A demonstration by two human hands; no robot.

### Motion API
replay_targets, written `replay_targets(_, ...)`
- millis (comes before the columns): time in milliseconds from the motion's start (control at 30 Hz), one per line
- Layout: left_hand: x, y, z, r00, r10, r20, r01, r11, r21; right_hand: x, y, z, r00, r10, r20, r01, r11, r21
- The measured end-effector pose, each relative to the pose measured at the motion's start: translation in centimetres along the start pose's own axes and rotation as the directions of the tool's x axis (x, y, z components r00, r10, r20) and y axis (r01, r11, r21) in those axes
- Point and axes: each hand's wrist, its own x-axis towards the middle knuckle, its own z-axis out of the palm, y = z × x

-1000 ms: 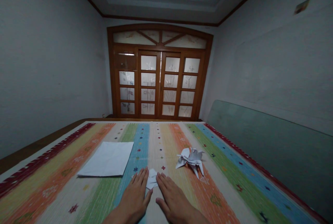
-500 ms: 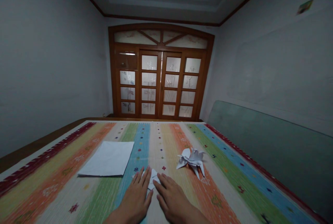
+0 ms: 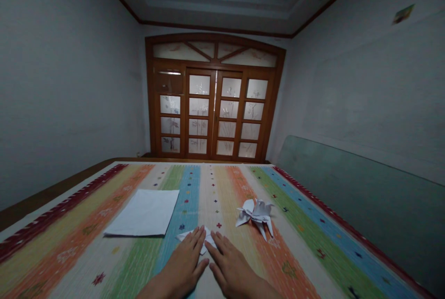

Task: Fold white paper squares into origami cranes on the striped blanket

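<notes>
A small folded piece of white paper lies on the cloth at the near middle, and one pointed end of it sticks out on the left. My left hand rests flat over this paper, fingers stretched out and covering much of it. From the other side my right hand lies with straight fingers, the tips touching the paper's right part. Between the two hands a bit of the fold shows; what is beneath the fingers is hidden. Neither hand grips anything.
To the left lies a white square of paper, perhaps a stack. Folded white paper shapes, like origami, sit in a cluster on the right. A striped tablecloth covers the table. A pale green panel stands along the right side.
My left fingers have shifted slightly right, so the left point of the folded paper shows more. The right hand has barely moved. The other papers stay in place.
</notes>
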Motion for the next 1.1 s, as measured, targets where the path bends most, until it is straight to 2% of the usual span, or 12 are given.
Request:
replay_targets(233, 0.5, 0.3, -0.1, 0.999, -0.018, -0.039, 0.018, 1.0, -0.003, 0.1, 0.7, 0.7, 0.999, 0.037, 0.038, -0.039, 0.998, 0.046)
replay_targets(533, 1.4, 0.5, -2.3, 0.999, 0.004, -0.042, -0.004, 1.0, 0.018, 1.4, 0.2, 0.1, 0.987, 0.083, -0.137, -0.08, 0.996, 0.026)
replay_targets(800, 2.0, 1.2, -3.1, 0.999, 0.052, -0.014, -0.051, 0.995, 0.084, 1.0, 0.0, -0.5, 0.982, 0.062, -0.179, -0.045, 0.995, 0.093)
replay_targets(933, 1.9, 1.3, -3.8, 0.998, 0.048, -0.049, -0.048, 0.999, 0.012, 1.1, -0.4, -1.0, 0.98, 0.013, -0.2, 0.004, 0.996, 0.088)
replay_targets(1100, 1.6, 2.1, -5.1, 0.999, -0.028, -0.045, 0.02, 0.983, -0.184, 1.4, -0.3, -0.8, 0.968, 0.013, -0.251, 0.007, 0.997, 0.077)
